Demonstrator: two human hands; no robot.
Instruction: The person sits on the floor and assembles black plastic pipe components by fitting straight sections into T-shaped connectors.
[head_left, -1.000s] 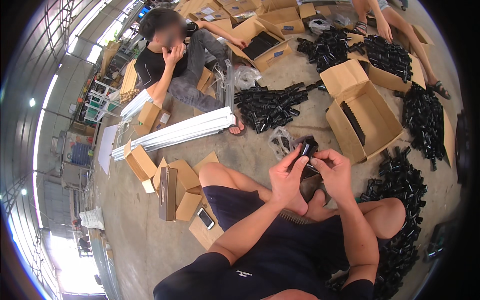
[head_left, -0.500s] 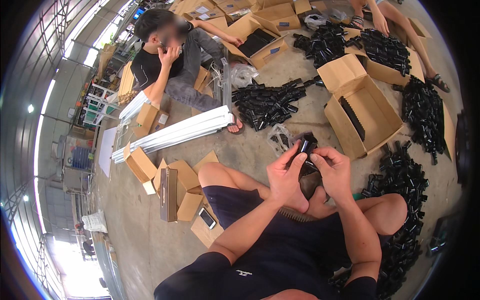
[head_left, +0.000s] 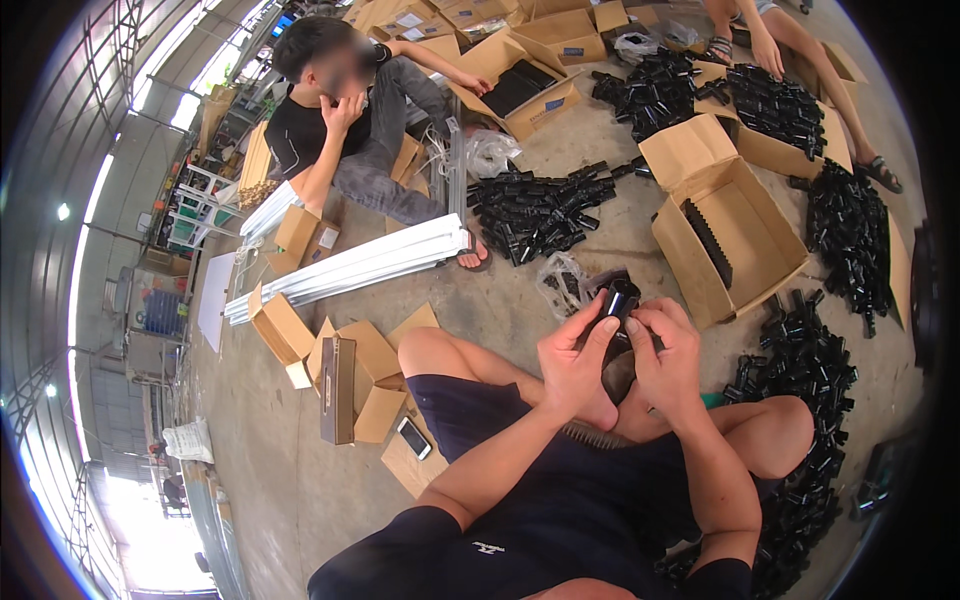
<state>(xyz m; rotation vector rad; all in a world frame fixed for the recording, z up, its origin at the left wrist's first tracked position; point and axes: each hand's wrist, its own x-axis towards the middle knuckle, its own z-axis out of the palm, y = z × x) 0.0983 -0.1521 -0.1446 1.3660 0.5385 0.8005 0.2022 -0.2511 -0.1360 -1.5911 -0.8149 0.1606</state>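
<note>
I sit cross-legged on the floor with both hands raised in front of my feet. A short, glossy black tubular piece (head_left: 621, 297) stands tilted between them. My left hand (head_left: 572, 365) grips its side with thumb and fingers. On the other side my right hand (head_left: 668, 350) is closed, its thumb and fingertips pinched at the piece's lower part; whether it holds a second small part is hidden. Beyond my hands lies a crumpled clear plastic bag (head_left: 560, 283). To my right spreads a long heap of similar black pieces (head_left: 800, 370).
An open cardboard box (head_left: 765, 255) stands ahead right, with more black heaps (head_left: 540, 210) around it. White metal profiles (head_left: 350, 268) lie ahead left near a seated person (head_left: 340, 130). Small cartons (head_left: 365, 365) and a phone (head_left: 414, 438) are at my left. Another person's legs (head_left: 825, 80) show far right.
The black piece and both hands have shifted slightly down and to the right. My right thumb has moved lower along the piece, while my left hand keeps its grip.
</note>
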